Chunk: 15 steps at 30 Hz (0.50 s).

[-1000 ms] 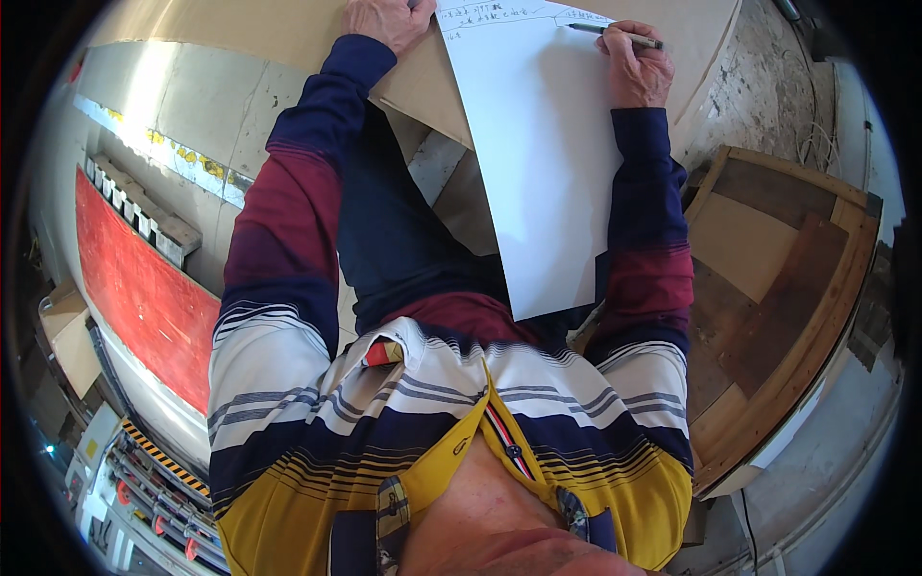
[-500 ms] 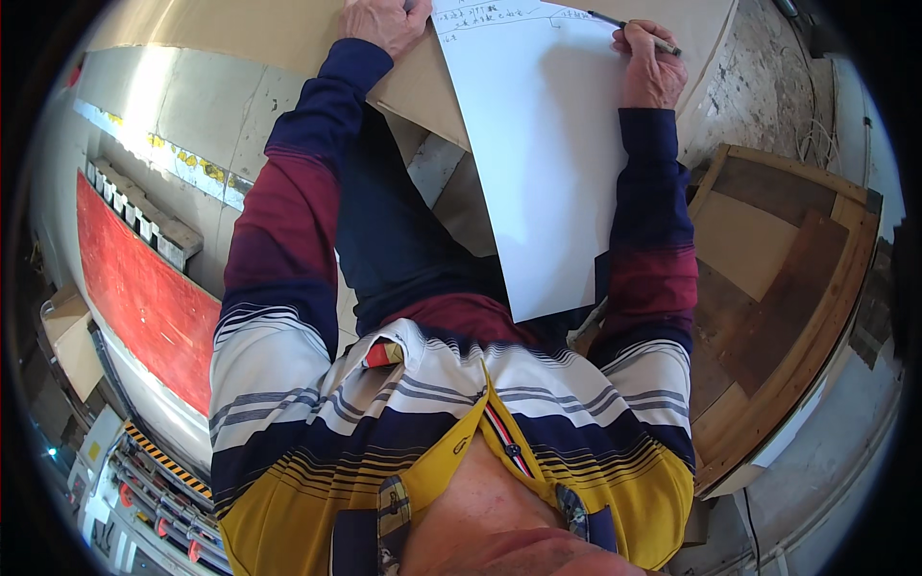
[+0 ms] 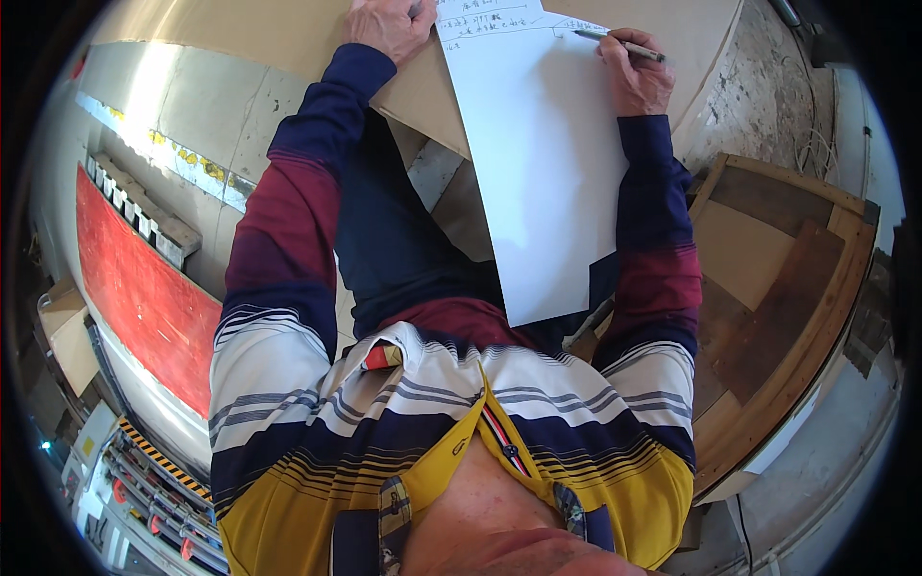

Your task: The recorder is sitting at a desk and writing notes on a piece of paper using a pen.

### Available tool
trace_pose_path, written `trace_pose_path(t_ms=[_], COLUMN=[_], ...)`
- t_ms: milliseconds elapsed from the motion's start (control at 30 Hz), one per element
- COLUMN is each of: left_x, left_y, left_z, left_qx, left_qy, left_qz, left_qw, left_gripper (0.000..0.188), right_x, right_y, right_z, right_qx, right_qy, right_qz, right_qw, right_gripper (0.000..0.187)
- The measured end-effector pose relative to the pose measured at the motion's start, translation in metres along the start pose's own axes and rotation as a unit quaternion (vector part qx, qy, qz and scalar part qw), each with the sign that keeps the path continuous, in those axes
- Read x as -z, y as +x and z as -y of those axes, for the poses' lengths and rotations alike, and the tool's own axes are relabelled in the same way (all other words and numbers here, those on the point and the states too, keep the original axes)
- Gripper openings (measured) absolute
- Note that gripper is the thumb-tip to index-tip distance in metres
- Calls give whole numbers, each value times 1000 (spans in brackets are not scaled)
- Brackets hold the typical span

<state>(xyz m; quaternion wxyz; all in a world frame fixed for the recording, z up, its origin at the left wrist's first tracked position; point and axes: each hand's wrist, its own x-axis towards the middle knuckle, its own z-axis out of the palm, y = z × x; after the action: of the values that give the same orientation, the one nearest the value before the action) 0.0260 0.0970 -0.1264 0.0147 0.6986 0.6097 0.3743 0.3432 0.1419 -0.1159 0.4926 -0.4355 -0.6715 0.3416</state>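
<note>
A long white sheet of paper (image 3: 538, 173) lies on the brown board (image 3: 423, 106) and hangs over its near edge towards my lap. Handwritten lines run across the top of the sheet. My right hand (image 3: 638, 82) grips a dark pen (image 3: 634, 48), its tip pointing left and close to the writing at the upper right. Left of the paper, my left hand (image 3: 386, 29) rests on the board with its fingers curled in. Part of that hand is cut off by the top edge, and whether anything is inside it is hidden.
To the right stands a wooden-framed box or panel (image 3: 768, 278) with brown boards. On the left are a red board (image 3: 139, 288) and a grey slotted piece (image 3: 144, 211). Machinery with black-and-yellow striping (image 3: 163, 461) occupies the lower left. Loose cables (image 3: 816, 144) lie at the upper right.
My right hand and the pen have shifted slightly left and down over the sheet. The paper has slid a little towards me. My left hand stays nearly in place.
</note>
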Motion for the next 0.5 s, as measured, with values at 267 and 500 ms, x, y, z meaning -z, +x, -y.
trace_pose_path(t_ms=[267,500], left_x=[10,7], left_y=[5,3], left_z=[-19,-10], left_qx=[55,11], left_qy=[78,126], left_qz=[45,27], left_qw=[994,992], left_gripper=[32,33], right_x=[-2,-1], right_y=[-2,0], right_z=[3,-7], right_qx=[-2,20], right_qy=[8,33], right_qz=[29,29], right_qw=[1000,999], right_gripper=[16,17])
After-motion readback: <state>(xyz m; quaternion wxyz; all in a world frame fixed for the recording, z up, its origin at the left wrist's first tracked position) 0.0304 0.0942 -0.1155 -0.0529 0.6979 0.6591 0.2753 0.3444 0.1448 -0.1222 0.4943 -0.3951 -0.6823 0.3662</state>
